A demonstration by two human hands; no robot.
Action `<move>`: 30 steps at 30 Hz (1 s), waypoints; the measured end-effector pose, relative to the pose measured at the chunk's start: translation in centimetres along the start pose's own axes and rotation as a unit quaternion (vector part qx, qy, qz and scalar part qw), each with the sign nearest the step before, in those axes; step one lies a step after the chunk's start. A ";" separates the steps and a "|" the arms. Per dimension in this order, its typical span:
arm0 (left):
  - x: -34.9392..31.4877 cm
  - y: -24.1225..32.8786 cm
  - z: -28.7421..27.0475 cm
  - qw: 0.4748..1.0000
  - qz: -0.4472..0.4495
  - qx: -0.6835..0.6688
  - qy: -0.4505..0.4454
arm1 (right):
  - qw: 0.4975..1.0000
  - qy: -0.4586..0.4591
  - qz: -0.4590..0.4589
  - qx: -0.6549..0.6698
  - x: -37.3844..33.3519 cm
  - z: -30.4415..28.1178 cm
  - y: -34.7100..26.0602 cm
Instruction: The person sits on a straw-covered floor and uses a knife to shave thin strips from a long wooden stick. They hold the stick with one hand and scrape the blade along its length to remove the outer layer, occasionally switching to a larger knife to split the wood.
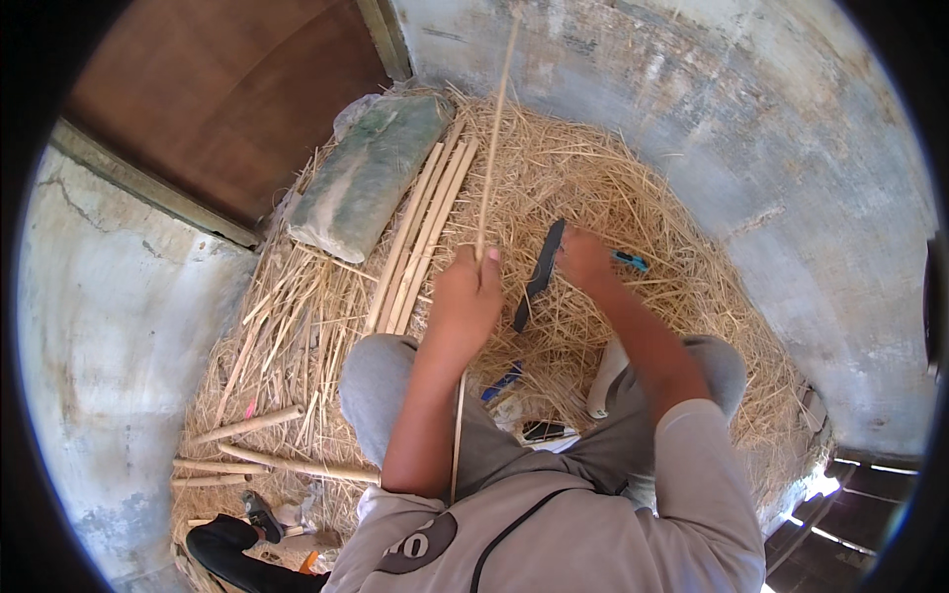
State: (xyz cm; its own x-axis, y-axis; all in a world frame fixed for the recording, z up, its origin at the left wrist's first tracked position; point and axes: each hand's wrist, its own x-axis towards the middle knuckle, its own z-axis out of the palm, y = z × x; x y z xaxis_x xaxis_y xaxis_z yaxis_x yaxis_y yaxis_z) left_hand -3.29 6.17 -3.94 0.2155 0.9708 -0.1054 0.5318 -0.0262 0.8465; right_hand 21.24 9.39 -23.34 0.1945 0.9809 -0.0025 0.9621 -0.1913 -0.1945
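Note:
My left hand [468, 301] is closed around a long, thin, pale wooden strip [500, 109]. The strip stretches from the far wall past my hand and down over my lap. To the right, my right hand [585, 259] is closed at the upper end of a dark, blade-shaped tool [541, 277]; the fingers hide how it is gripped. Beside that hand a blue-and-black tool [630, 261] lies on the straw-like shavings [554, 148]. Left of my left hand, several split pale sticks [420, 237] lie side by side.
A greenish wrapped bundle [371, 178] lies at the back left, by a brown panel [237, 89]. Thicker round sticks [297, 462] rest at the lower left, near someone's dark-clothed limb [232, 553]. Weathered walls [692, 109] curve around. A blue object [502, 381] lies between my knees.

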 end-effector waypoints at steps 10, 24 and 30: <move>1.2 -2.9 -0.9 0.984 -0.029 -0.152 -0.091 | 0.872 -0.118 0.357 0.313 -2.5 15.4 -6.7; -0.3 -3.1 -1.7 0.998 0.040 -0.041 -0.010 | 0.945 0.076 0.077 0.308 1.0 -14.6 -2.9; 0.7 -3.9 0.9 0.993 0.045 -0.090 -0.061 | 0.923 0.118 -0.149 0.336 -4.0 -19.4 -5.5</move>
State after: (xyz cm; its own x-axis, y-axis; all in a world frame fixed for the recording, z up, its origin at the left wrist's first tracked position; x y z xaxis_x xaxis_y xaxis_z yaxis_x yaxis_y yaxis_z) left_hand -4.44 6.77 -7.78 0.3594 0.9299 -0.0787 0.3530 -0.0574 0.9339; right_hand 18.87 5.88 -3.19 0.0525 0.9360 0.3480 0.6598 0.2290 -0.7157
